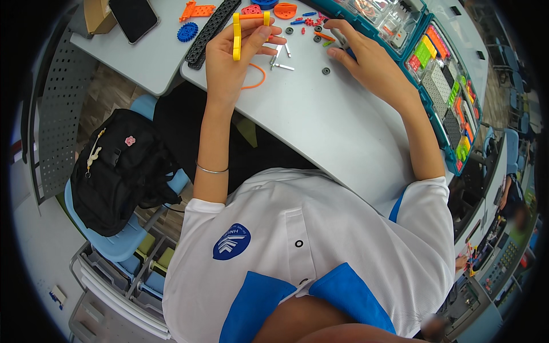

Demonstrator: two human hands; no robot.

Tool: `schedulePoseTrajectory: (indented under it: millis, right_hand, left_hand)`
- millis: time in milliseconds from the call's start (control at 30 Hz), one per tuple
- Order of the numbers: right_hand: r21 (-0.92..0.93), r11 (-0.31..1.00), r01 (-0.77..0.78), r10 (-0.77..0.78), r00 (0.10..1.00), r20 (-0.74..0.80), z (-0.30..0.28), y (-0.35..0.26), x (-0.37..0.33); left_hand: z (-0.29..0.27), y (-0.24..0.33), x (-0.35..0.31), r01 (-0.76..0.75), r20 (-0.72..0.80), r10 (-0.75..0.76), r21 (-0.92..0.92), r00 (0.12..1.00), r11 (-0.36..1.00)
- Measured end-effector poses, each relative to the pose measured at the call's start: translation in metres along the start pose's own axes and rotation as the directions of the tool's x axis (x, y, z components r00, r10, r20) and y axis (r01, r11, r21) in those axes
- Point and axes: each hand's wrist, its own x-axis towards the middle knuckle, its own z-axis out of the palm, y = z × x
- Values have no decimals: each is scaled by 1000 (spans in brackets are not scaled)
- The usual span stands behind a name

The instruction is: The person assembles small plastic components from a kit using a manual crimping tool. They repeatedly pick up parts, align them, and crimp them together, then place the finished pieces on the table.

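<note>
My left hand [231,54] is closed on a plastic construction assembly. It has a yellow bracket [237,37] on its left, an orange bar [251,16] across and a smaller yellow part [266,19] on its right. My right hand [366,57] hovers over the table among small parts, fingers curled round a grey and blue object [342,40] that I cannot make out. Beneath and between the hands lie silvery metal shafts [283,67], small dark round wheels [326,71], and red and blue pins [309,22]. An orange band [260,79] lies beside my left wrist.
A teal-edged case [426,28] of sorted colourful parts lies open at the right. Farther left are a long black perforated beam [214,33], a blue gear [187,32], orange parts [197,11] and a phone [134,20]. A black backpack [123,171] sits on a blue chair.
</note>
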Motion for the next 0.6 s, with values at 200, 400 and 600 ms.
schedulePoseTrajectory:
  millis: [200,400,600]
  right_hand:
    - [-5,999,51,-51,998,-34,1,2,1]
    - [-31,995,91,-94,992,-85,4,6,1]
    - [-15,996,92,-92,994,-50,5,9,3]
  left_hand:
    - [0,1,-1,18,12,-18,22,1000,1000]
    - [0,-2,0,7,51,-10,43,999,999]
    - [5,-1,-1,19,55,-24,88,998,996]
